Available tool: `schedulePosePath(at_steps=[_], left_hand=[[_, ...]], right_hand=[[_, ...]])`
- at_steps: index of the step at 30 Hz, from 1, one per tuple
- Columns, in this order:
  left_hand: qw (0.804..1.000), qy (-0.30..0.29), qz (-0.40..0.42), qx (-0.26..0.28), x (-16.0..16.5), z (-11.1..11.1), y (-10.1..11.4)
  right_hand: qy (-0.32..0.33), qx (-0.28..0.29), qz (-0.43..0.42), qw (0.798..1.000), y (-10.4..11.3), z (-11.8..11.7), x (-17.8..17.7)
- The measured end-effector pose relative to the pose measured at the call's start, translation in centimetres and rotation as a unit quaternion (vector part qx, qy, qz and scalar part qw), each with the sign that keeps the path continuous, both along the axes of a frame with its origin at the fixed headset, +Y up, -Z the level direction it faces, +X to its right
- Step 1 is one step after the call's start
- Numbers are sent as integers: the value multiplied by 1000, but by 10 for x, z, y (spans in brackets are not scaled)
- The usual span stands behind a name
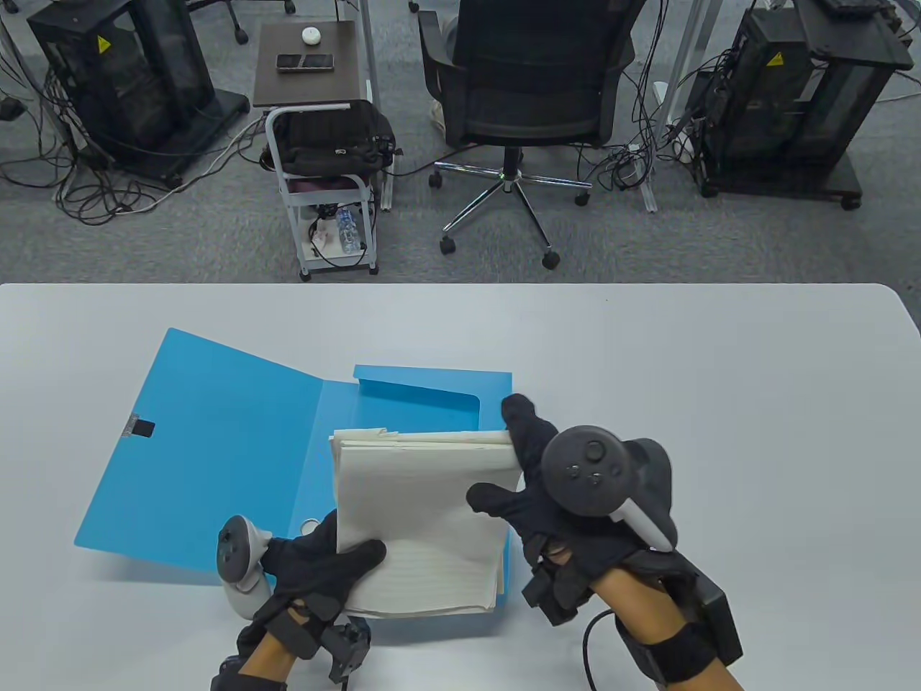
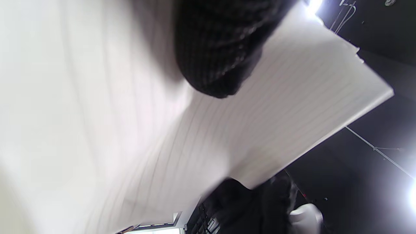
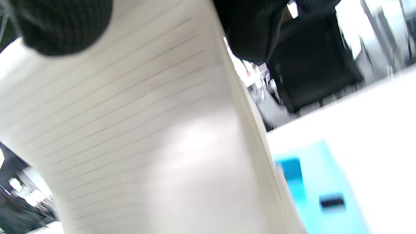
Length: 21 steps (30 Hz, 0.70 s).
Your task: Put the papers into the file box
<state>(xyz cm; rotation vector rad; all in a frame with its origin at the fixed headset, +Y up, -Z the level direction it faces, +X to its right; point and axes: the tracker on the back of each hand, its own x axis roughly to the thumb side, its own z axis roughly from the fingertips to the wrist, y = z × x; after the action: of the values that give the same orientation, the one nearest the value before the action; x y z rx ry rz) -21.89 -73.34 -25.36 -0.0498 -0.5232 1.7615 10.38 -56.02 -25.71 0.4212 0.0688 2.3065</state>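
From the table view, the blue file box [image 1: 403, 403] lies on the bench [image 1: 719, 396] with its lid [image 1: 209, 446] folded flat to the left, leaving the tray free to load. Both hands hold the papers [image 1: 424, 518] over that tray — the left hand [image 1: 316, 561] pinching the near-left corner, the right hand [image 1: 554, 489] gripping the right edge — so the stack stays squared.

In the left wrist view, a gloved finger presses the lined sheet.

The right wrist view is blurred; fingers seem to clamp the stack's edge, with blue box beneath.
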Motion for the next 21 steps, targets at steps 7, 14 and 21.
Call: schedulePosePath(at_steps=[7, 14, 21], left_hand=[[994, 32, 91, -46, -23, -2, 4], [987, 83, 102, -90, -51, -4, -4], [985, 96, 92, -109, -63, -7, -3]], right_hand=[[21, 101, 97, 990, -94, 15, 42], [84, 96, 256, 958, -163, 38, 2], [97, 100, 286, 948, -179, 46, -9]])
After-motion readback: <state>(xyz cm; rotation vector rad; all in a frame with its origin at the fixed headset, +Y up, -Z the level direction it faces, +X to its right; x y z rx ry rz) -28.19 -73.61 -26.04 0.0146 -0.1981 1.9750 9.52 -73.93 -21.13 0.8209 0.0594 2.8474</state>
